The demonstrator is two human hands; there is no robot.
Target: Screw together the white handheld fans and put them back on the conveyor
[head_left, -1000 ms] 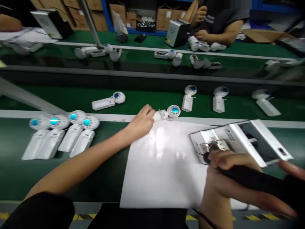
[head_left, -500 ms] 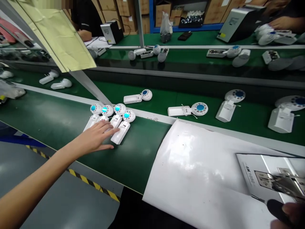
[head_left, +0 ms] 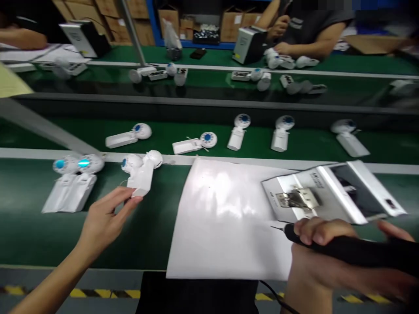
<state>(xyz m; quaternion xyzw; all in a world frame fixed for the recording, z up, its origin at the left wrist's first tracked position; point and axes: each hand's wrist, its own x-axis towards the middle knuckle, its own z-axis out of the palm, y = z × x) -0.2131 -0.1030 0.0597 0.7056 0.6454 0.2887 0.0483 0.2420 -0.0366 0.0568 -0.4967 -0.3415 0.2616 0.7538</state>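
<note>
Between thumb and fingers, my left hand [head_left: 106, 218] grips the lower end of a white device [head_left: 144, 174], which is tilted up off the green bench. Behind it is another white device with a blue-centred round head [head_left: 131, 163]. Two more white devices [head_left: 70, 192] lie side by side to the left. My right hand [head_left: 322, 233] is wrapped round a black electric screwdriver [head_left: 353, 248], whose thin tip points left over the white sheet [head_left: 222, 218]. A metal box with a hinged fitting [head_left: 304, 196] lies beyond that hand.
Several white devices lie on the green strip [head_left: 160, 126] behind the bench. A slanting metal post [head_left: 42, 126] stands at left. Across the line are a person's hands [head_left: 281, 37], a silver-black box [head_left: 248, 43] and cardboard boxes [head_left: 168, 22]. A black cable hangs at the front edge.
The view has swung right. My left hand, earlier over the group of devices, now has one lifted and tilted. More of my right hand and the screwdriver shows, over the white sheet.
</note>
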